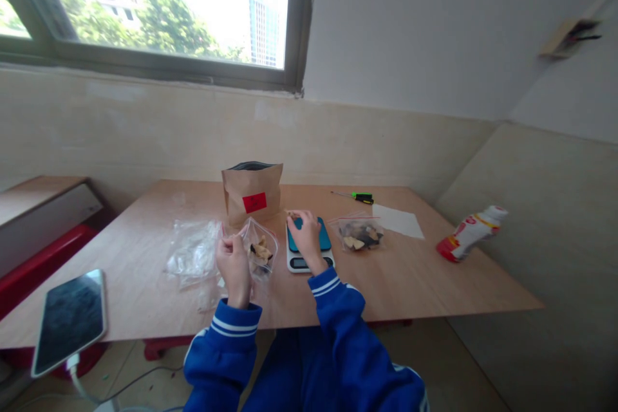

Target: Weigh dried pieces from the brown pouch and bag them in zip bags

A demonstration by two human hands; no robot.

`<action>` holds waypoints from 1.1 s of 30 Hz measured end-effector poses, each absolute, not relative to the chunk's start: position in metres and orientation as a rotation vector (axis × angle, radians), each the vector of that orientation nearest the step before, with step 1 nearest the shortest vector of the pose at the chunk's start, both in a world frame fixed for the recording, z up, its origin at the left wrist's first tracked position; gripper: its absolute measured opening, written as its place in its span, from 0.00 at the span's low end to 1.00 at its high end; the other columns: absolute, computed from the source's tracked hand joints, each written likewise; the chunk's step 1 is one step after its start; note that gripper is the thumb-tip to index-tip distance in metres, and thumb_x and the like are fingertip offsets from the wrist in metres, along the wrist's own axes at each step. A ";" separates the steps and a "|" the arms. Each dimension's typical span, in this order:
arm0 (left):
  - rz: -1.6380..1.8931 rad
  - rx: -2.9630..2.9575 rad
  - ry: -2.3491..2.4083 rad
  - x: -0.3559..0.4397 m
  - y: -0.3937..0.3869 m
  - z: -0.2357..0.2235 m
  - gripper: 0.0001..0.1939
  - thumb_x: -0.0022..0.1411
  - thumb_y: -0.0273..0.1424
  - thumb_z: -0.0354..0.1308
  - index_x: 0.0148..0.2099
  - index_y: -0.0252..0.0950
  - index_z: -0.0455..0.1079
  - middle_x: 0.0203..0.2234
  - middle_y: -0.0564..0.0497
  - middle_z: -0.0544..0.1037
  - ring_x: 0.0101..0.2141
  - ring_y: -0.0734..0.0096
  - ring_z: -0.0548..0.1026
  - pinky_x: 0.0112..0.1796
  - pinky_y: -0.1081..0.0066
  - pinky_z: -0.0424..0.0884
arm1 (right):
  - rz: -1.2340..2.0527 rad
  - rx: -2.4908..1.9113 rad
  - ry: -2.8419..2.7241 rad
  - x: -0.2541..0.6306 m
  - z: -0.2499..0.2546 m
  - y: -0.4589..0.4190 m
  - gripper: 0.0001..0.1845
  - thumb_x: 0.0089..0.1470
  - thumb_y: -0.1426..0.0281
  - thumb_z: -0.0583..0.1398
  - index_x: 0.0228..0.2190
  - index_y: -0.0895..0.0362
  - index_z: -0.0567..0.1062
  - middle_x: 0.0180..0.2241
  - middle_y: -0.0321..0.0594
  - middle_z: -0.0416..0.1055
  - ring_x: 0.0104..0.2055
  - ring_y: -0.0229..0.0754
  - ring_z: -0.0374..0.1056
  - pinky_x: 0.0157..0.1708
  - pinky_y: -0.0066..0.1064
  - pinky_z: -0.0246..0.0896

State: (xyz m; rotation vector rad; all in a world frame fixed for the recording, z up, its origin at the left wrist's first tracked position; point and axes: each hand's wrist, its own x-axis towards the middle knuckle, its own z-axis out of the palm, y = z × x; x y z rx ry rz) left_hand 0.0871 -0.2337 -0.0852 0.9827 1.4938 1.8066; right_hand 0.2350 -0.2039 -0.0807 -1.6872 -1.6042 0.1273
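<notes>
My left hand (233, 265) is closed on the rim of a small clear zip bag (261, 246) that holds pale and dark food pieces. My right hand (305, 234) rests over the blue-topped kitchen scale (306, 256), its fingers pinched on a small pale piece at the scale's far edge. A brown paper pouch with a red label (252, 194) stands open just behind both hands. To the right of the scale lies a second clear bag (359, 233) filled with similar pieces.
Several empty clear bags (193, 252) lie left of my left hand. A phone on a cable (70, 320) sits at the table's near left corner. A green-handled screwdriver (355, 196), a white sheet (398, 221) and a red-and-white bottle on its side (470, 233) lie to the right.
</notes>
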 end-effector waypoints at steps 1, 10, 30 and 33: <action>1.801 0.965 1.483 0.089 -0.234 -0.086 0.13 0.56 0.37 0.52 0.24 0.38 0.56 0.19 0.57 0.66 0.26 0.73 0.69 0.31 0.71 0.68 | 0.153 -1.588 -1.556 0.234 -0.071 -0.207 0.12 0.59 0.68 0.55 0.41 0.57 0.75 0.42 0.46 0.70 0.47 0.46 0.64 0.48 0.39 0.57; 1.863 0.880 1.400 0.100 -0.238 -0.085 0.08 0.57 0.34 0.52 0.27 0.37 0.58 0.42 0.45 0.76 0.44 0.64 0.74 0.46 0.63 0.67 | 0.688 -1.250 -1.747 0.233 -0.057 -0.269 0.35 0.55 0.56 0.59 0.60 0.54 0.57 0.61 0.49 0.55 0.62 0.48 0.53 0.60 0.44 0.50; 1.603 1.051 1.015 0.107 -0.271 -0.076 0.21 0.55 0.41 0.60 0.48 0.37 0.66 0.38 0.49 0.76 0.40 0.69 0.74 0.42 0.70 0.69 | 0.724 -1.129 -1.278 0.252 -0.065 -0.326 0.22 0.61 0.56 0.50 0.39 0.57 0.78 0.43 0.46 0.76 0.49 0.47 0.69 0.50 0.37 0.62; 1.520 1.042 1.000 0.103 -0.274 -0.081 0.17 0.54 0.41 0.61 0.43 0.35 0.70 0.30 0.52 0.75 0.33 0.73 0.72 0.35 0.74 0.67 | 0.734 -1.176 -1.233 0.258 -0.072 -0.328 0.24 0.61 0.54 0.49 0.37 0.57 0.76 0.39 0.47 0.77 0.46 0.47 0.71 0.49 0.37 0.63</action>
